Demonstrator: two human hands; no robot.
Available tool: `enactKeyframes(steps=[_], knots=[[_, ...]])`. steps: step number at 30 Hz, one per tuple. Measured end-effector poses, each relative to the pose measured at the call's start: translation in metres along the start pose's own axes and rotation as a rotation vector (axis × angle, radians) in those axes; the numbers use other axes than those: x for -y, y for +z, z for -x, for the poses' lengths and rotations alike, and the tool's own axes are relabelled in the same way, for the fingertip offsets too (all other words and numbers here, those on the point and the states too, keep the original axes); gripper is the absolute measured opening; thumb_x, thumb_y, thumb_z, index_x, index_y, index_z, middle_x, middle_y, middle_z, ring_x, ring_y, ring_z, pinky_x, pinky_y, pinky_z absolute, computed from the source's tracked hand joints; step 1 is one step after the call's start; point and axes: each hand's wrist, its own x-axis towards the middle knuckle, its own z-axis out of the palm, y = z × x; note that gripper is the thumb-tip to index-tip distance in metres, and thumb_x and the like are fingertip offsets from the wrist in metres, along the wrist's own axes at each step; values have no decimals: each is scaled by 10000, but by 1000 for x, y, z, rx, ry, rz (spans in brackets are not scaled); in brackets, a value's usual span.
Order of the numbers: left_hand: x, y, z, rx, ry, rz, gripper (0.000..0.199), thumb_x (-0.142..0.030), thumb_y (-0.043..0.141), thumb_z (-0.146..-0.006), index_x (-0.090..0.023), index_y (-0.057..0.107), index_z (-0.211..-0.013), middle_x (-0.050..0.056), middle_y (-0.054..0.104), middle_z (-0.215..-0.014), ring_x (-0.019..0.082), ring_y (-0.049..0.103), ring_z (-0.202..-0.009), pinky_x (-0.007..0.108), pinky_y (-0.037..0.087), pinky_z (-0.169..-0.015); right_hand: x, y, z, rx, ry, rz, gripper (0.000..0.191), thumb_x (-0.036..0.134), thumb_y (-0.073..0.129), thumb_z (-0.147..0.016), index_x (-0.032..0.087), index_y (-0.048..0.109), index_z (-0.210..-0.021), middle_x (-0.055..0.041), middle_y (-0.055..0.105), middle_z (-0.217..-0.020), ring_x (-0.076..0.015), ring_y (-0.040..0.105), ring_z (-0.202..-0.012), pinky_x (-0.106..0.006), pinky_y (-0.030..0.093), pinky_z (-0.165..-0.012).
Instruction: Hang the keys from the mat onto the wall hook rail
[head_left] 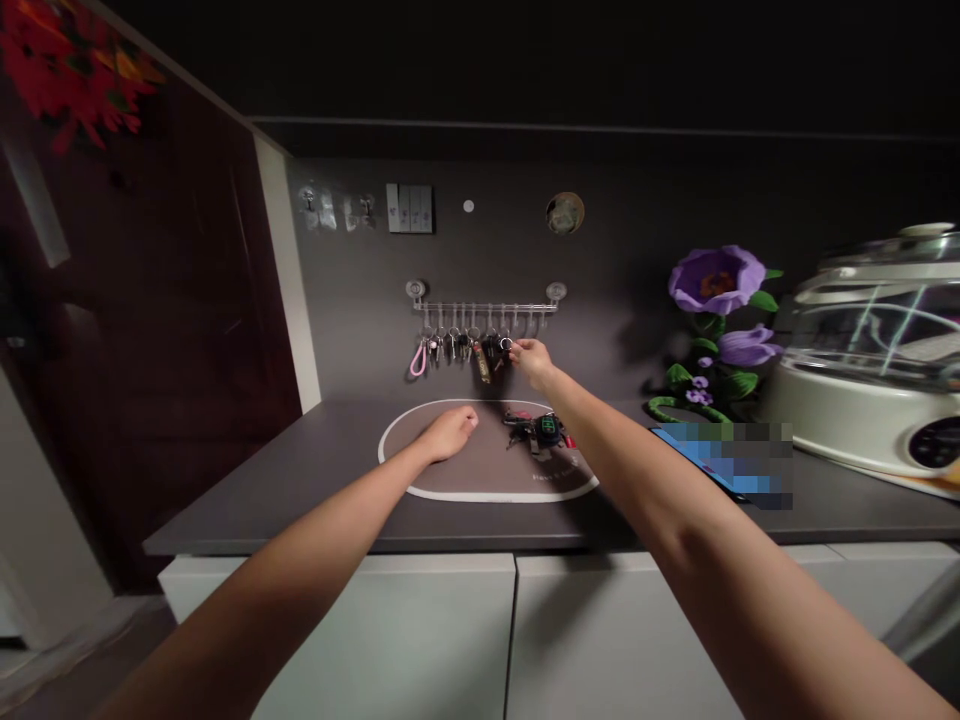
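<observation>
Pinching a key ring (507, 344) between thumb and fingertips, your right hand (532, 360) stands at one o'clock from the centre of the mat (465, 476), below the hook rail (487, 307) at twelve; the edge grip presumably leaves the loop free. Hung keys (454, 345) occupy separate hooks, perhaps against tangling. Your left hand (450, 432), loosely closed, rests at ten o'clock on the mat; its contents, if any, cannot be told. Key bunch (548, 430): two o'clock on the mat. Clear-topped appliance (874, 395): three o'clock, contents indistinct.
</observation>
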Motion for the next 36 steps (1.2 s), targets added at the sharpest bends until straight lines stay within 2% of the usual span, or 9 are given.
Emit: enactKeyframes(steps=[3,8,12,16,20,25,31,34,36], knots=[[-1,-3,0,32,-37,-8,181,-211,347,-800,-162,520,-776,13,558,-705,128,484,-662,233,350,-628,-2,-4,9,-19,15,14,59,132,500,-758,158,506,-811,4,542,-721,-57,518,-615,-201,452,-671],[-6,-9,-4,117,-88,-45,153,-137,378,-756,-153,530,-752,1,556,-702,109,467,-650,210,333,-609,-3,-12,32,20,33,-1,115,121,512,-758,155,498,-868,-24,561,-843,-53,536,-646,-204,466,-691],[-13,-15,-8,188,-142,-67,114,-160,430,-737,-149,543,-725,-18,539,-637,96,435,-582,209,307,-563,-6,-22,50,87,18,-3,120,101,524,-750,150,502,-857,-22,574,-826,-50,541,-627,-214,472,-699],[-22,-15,-12,159,-172,-80,115,-229,510,-718,-144,556,-655,-28,502,-543,95,400,-526,220,285,-536,-14,-32,64,168,-61,59,108,99,544,-736,140,526,-835,-20,597,-774,-70,565,-660,-237,469,-714],[-35,-2,-18,67,-175,22,141,-238,539,-709,-140,573,-613,-26,495,-520,95,402,-509,228,303,-543,-22,-45,76,208,-141,231,128,121,538,-748,144,556,-873,-29,629,-764,-104,595,-718,-259,463,-718],[-49,24,-29,-14,-155,150,128,-261,580,-683,-135,603,-692,-13,550,-600,97,444,-544,227,341,-560,-33,-64,88,189,-282,488,167,124,527,-759,158,585,-912,-48,661,-800,-125,614,-747,-279,445,-767],[-44,45,-32,-12,-7,79,224,-326,575,-682,-140,624,-796,5,570,-688,107,470,-600,228,365,-588,-40,-72,86,188,-371,734,227,99,486,-766,168,608,-945,-67,675,-852,-155,613,-832,-266,425,-781],[-39,47,-33,-3,81,-6,223,-295,567,-680,-145,629,-832,7,563,-718,112,470,-633,227,365,-608,-42,-69,80,203,-394,842,250,96,454,-778,161,608,-964,-73,678,-849,-161,607,-840,-258,413,-775],[-38,46,-33,19,81,-28,239,-278,546,-690,-147,624,-873,-3,547,-690,109,454,-610,225,353,-591,-43,-66,78,210,-410,885,264,98,434,-787,161,603,-980,-74,677,-847,-159,602,-838,-250,406,-768]])
